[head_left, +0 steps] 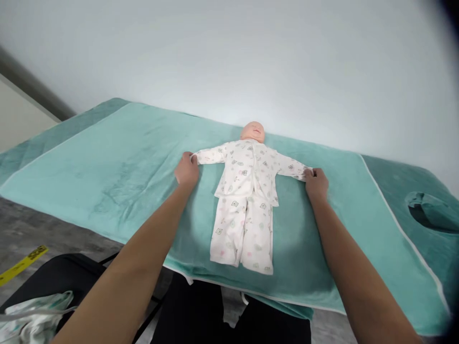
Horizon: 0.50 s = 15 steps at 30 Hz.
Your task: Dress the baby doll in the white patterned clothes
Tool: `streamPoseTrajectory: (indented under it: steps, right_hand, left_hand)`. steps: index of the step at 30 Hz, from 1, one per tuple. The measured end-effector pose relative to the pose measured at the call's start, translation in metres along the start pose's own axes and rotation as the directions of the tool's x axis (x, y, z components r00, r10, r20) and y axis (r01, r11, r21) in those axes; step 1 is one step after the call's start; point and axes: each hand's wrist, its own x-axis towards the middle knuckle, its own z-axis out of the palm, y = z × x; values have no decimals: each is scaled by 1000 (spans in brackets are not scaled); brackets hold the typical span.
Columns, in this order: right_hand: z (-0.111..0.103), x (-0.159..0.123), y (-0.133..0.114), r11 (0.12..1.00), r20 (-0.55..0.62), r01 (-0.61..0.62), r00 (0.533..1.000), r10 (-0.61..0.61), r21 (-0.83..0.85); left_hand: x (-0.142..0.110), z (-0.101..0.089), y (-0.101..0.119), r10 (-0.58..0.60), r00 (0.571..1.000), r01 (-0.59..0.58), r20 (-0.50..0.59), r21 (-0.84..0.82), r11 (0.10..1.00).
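A baby doll [253,131] lies on its back in the middle of the bed, its head toward the wall. It wears a white long-sleeved printed top [247,167] and matching printed pants [242,234]. Both sleeves are stretched out sideways. My left hand [187,169] is closed on the end of the sleeve at the left, and my right hand [316,183] grips the end of the other sleeve. The doll's hands and feet are not visible.
A teal sheet with white edging [107,157] covers the bed, which has a round hole [432,212] at the right end. Behind it stands a pale wall [229,57]. A black chair [68,267] at lower left bears a crumpled printed cloth [39,315]. Yellow tape [23,265] marks the floor.
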Motion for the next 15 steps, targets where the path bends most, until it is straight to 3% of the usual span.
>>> streamPoseTrajectory:
  steps: [3,8,12,15]
  right_hand:
    - [4,15,5,999,-76,32,997,-30,20]
    - [1,31,-2,1000,-163,-28,986,28,2]
    - [-3,24,-20,996,-150,-87,985,82,-27]
    - [-13,4,-40,999,-202,-31,979,28,-13]
  left_hand:
    - [12,-1,-2,7,998,-11,-60,-59,998]
    - [37,10,-14,-96,975,55,-199,-202,978]
    - [40,16,-22,-85,980,40,-182,-240,970]
    - [29,11,-22,-41,975,-16,-218,-251,968]
